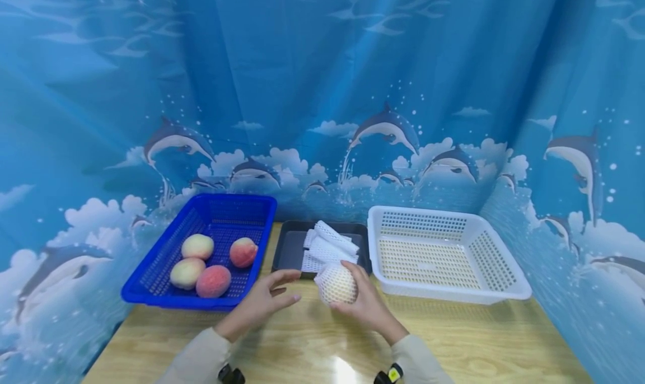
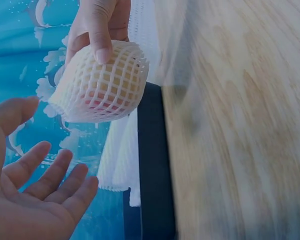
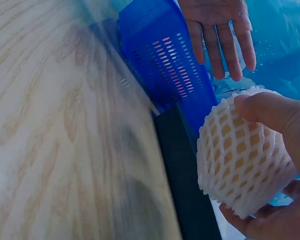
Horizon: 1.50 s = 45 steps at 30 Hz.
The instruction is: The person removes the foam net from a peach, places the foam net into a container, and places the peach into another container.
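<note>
In my right hand point(image 1: 367, 301) I grip a peach point(image 1: 339, 284) wrapped in a white foam net sleeve point(image 3: 247, 150); thumb and fingers curl round its sides. Yellow and some pink skin shows through the mesh in the left wrist view. My left hand point(image 1: 264, 300) is apart from it, to its left, with fingers spread and nothing held. Behind the wrapped peach, several flat white foam nets point(image 1: 327, 247) lie in a black tray point(image 1: 289, 244). Left of the tray, a blue basket point(image 1: 146, 294) holds several bare peaches point(image 1: 214, 281).
A white plastic basket point(image 1: 453, 294) stands right of the tray, with nothing seen inside. All stand on a wood-grain table point(image 1: 312, 345). Behind and at both sides hangs a blue dolphin-print curtain point(image 1: 302, 93).
</note>
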{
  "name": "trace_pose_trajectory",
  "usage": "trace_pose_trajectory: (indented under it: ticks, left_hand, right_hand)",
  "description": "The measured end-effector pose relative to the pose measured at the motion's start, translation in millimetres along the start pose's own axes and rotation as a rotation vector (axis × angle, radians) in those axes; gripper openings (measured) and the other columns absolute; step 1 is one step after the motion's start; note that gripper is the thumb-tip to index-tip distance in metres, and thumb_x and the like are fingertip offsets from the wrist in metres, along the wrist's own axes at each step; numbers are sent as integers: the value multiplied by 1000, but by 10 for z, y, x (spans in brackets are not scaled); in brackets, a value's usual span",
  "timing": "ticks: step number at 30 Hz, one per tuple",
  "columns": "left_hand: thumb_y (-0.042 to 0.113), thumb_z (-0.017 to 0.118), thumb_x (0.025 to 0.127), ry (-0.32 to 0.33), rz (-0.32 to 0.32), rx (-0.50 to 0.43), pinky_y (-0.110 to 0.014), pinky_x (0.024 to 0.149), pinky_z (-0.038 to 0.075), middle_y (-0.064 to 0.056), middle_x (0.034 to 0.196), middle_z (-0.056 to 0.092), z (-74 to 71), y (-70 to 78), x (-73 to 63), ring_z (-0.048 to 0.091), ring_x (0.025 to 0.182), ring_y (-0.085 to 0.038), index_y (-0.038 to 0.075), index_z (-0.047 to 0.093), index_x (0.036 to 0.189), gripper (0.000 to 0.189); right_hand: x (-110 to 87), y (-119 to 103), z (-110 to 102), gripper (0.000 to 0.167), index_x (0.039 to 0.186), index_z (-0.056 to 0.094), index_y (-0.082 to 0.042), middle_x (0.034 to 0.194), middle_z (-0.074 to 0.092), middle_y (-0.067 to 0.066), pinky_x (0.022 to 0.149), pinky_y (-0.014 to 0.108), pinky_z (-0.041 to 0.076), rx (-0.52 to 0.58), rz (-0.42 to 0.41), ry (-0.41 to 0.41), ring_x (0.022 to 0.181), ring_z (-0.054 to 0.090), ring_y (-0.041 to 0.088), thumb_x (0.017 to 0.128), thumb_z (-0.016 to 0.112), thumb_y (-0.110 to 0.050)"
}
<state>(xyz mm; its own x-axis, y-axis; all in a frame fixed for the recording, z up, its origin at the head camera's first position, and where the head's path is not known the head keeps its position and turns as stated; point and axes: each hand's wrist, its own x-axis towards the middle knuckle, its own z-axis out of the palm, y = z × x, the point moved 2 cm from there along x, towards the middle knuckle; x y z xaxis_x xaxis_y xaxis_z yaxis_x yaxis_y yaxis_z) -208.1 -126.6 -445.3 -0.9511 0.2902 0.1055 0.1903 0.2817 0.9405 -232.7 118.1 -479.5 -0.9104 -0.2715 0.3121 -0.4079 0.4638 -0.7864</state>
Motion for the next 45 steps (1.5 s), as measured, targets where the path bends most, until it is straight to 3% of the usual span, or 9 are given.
trace_pose_trajectory:
  ticks: [16, 22, 26, 31, 36, 41, 45]
  left_hand:
    - [11, 69, 87, 32, 134, -117, -36, 104, 44, -20, 125, 60, 82, 246, 101, 55, 120, -33, -3, 58, 124, 41]
    - [11, 68, 89, 27, 173, -140, -28, 96, 50, -22, 120, 62, 131, 300, 141, 59, 113, -33, -5, 60, 121, 37]
    - [11, 67, 90, 28, 187, -139, -24, 89, 53, -21, 115, 65, 161, 327, 164, 64, 106, -23, -4, 63, 117, 32]
    - [7, 68, 88, 16, 220, -125, -23, 86, 55, -22, 109, 66, 193, 346, 184, 65, 100, -14, -7, 64, 112, 27]
    - [8, 67, 89, 12, 212, -100, -22, 83, 55, -21, 107, 68, 214, 353, 208, 66, 98, -16, -6, 66, 109, 25]
    - [8, 69, 87, 40, 211, -25, -22, 78, 57, -18, 105, 70, 218, 326, 221, 68, 94, -21, -4, 69, 107, 23]
    - [6, 72, 85, 71, 217, 30, -21, 72, 58, -16, 101, 71, 213, 313, 218, 69, 85, -15, -2, 71, 104, 21]
  right_hand:
    - [4, -316, -233, 97, 145, 38, -11, 144, 40, 15, 98, 54, 46, -21, -105, -40, 125, 47, 35, 62, 89, -16]
    - [-7, -358, -262, 98, 147, 36, -14, 146, 39, 13, 100, 50, 46, -25, -92, -73, 127, 46, 32, 64, 88, -17]
    - [-18, -375, -275, 98, 146, 37, -13, 146, 39, 14, 100, 51, 46, -22, -95, -81, 127, 46, 33, 63, 88, -16]
    - [-38, -376, -279, 97, 145, 38, -13, 145, 39, 15, 97, 51, 48, -42, -119, -87, 125, 48, 33, 63, 88, -18]
    - [-58, -369, -271, 97, 145, 39, -13, 144, 41, 13, 99, 52, 47, -60, -161, -83, 127, 46, 32, 62, 89, -18]
    - [-81, -366, -254, 96, 145, 39, -15, 145, 41, 13, 96, 54, 47, -52, -169, -91, 125, 47, 34, 63, 88, -20]
    - [-101, -378, -243, 94, 145, 39, -17, 145, 40, 13, 94, 56, 48, -38, -152, -107, 123, 47, 34, 64, 88, -22]
